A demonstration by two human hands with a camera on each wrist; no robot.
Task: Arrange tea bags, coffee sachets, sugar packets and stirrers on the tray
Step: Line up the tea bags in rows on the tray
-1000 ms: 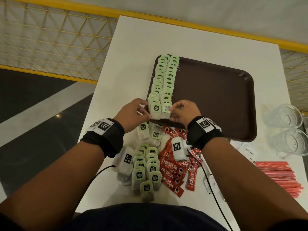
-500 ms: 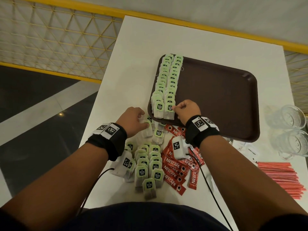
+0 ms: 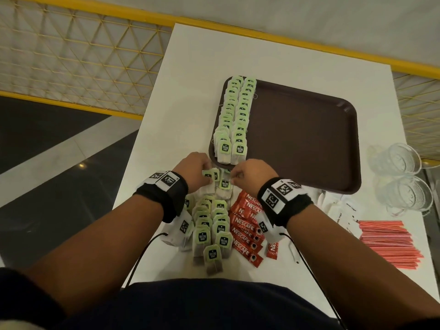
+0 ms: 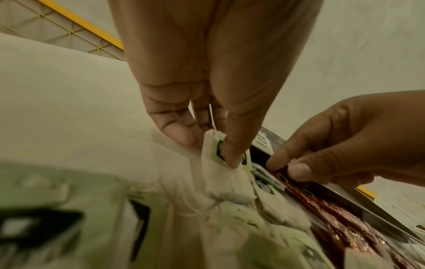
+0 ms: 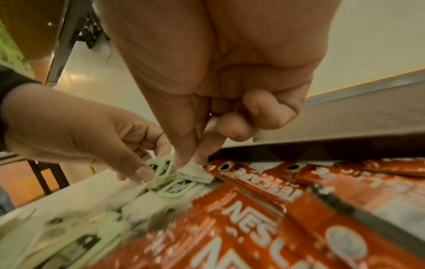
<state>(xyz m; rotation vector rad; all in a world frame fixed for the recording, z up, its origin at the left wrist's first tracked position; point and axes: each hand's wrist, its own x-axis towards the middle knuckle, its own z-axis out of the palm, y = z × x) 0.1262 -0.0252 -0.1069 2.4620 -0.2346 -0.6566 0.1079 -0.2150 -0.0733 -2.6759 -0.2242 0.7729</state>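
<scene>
A brown tray [image 3: 304,139] lies on the white table, with two rows of green-tagged tea bags [image 3: 234,120] along its left side. Just below the tray's near left corner, both hands work at the top of a loose tea bag pile [image 3: 212,229]. My left hand [image 3: 206,171] pinches a tea bag [image 4: 220,156] between thumb and fingers. My right hand [image 3: 234,178] pinches the corner of another tea bag [image 5: 194,171] with thumb and forefinger. Red coffee sachets [image 3: 245,227] lie beside the pile, partly under my right wrist.
White sugar packets [image 3: 338,210] and a stack of red stirrers [image 3: 390,244] lie at the right. Two glass cups [image 3: 402,177] stand by the table's right edge. The tray's right part is bare. A yellow railing [image 3: 71,10] runs behind the table.
My right hand has drawn back from the rows on the tray to the loose pile. My left hand has shifted slightly towards the tray and now pinches a tea bag.
</scene>
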